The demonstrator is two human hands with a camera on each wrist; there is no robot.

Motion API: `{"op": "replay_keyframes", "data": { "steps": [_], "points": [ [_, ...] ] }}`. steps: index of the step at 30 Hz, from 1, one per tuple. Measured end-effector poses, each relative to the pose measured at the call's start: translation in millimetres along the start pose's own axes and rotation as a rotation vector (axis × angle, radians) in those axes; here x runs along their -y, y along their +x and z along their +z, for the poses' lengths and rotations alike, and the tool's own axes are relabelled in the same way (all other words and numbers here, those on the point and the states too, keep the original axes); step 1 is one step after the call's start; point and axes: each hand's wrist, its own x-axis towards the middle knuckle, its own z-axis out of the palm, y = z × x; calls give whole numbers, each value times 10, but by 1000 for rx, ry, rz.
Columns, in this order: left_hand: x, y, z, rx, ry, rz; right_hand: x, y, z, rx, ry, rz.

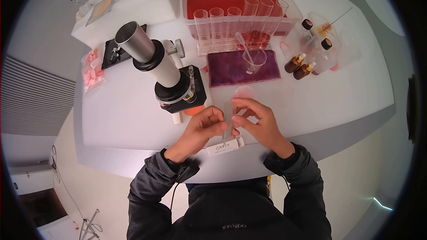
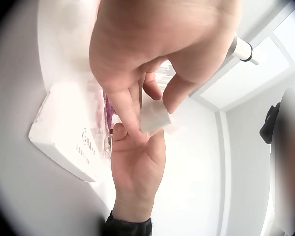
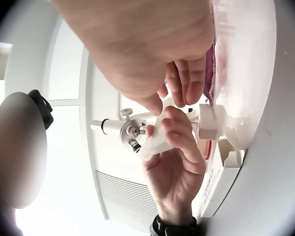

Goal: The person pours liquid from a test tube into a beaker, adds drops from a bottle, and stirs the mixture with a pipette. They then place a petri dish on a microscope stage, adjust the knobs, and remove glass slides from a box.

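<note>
Both hands meet over the front of the table around a clear glass slide with a whitish end. My left hand pinches the glass slide between thumb and fingers; its frosted end shows between them in the left wrist view. From the other side my right hand holds the opposite edge, thumb and index fingertips right at the glass. The right wrist view shows the slide tilted, partly covered by the left fingers. Just below the hands lies a small white printed box, its end flap open.
A microscope stands left of the hands. Behind them, a purple cloth bears a beaker with a dropper. Test tubes stand before a tub of red liquid. Brown dropper bottles stand right.
</note>
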Motion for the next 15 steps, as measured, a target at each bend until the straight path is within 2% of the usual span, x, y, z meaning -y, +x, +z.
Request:
{"op": "replay_keyframes", "data": {
  "steps": [4, 7, 10, 13, 15],
  "points": [
    [-70, -7, 60, -18, -102, -81, 4, 6, -7, 7, -44, 11],
    [-85, -12, 77, -26, -118, -69, 30, 7, -2, -4, -63, 22],
    [-43, -8, 11, 35, -119, -55, 12, -6, -4, 5, -46, 67],
    [-68, -11, 41, -19, -87, -77, -10, -6, -32, 32, -70, 50],
    [-84, -5, 26, 5, -83, -89, 1, 8, -16, 15, -113, -13]
  ]
}}
